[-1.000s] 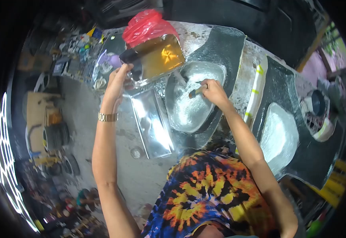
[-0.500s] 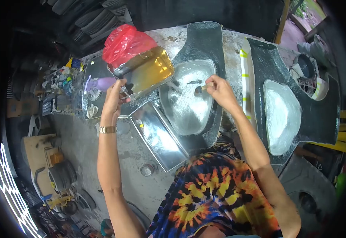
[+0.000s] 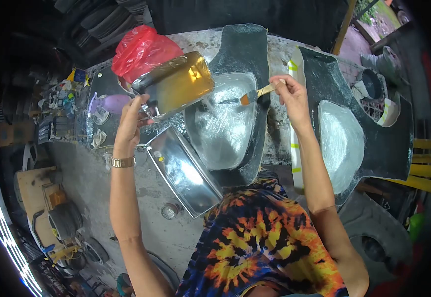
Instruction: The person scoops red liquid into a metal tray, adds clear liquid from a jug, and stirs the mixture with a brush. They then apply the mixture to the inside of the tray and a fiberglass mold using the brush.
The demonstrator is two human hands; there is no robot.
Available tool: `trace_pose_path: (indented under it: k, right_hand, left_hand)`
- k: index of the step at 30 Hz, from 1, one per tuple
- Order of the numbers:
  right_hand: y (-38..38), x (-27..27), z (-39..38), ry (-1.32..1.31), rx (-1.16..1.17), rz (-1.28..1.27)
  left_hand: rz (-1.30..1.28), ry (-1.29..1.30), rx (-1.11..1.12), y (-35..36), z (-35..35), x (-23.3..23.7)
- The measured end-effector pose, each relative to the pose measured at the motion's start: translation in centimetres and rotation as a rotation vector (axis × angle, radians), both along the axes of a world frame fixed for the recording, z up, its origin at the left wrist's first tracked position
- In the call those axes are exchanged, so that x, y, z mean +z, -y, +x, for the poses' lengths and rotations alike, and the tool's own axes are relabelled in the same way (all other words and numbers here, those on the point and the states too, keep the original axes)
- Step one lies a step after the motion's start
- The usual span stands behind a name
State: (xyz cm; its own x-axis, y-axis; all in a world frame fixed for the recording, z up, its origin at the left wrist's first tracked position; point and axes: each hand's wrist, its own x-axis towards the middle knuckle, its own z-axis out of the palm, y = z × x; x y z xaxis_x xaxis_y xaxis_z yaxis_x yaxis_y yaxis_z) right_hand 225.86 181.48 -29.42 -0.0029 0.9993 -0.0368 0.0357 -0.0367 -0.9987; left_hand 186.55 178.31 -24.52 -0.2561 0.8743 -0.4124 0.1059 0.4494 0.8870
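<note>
In my left hand, a shiny rectangular metal pan with amber liquid is gripped by its near left corner. It tilts over the workpiece, and a pale, thin streak shows under its right corner. My right hand pinches the wooden handle of a paintbrush, bristles pointing left. The brush is over the right part of a glossy, whitish fibre patch. That patch lies on a dark moulded panel with rough edges.
A second dark panel with its own whitish patch lies to the right. Near me is a shiny metal tray. A red plastic bag and purple spray bottle stand at left. A small can is below.
My right hand has moved up and right, bringing the paintbrush into fuller view. My left hand still holds the pan, and the whole view has shifted slightly.
</note>
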Motion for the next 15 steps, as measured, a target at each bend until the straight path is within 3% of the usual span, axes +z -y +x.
trace_pose_path:
  k: [15]
  right_hand:
    - [1.8,0.1,-0.2,0.078,-0.118,0.020]
  left_hand:
    - [-0.019,0.068,-0.116,-4.1,5.2,-1.6]
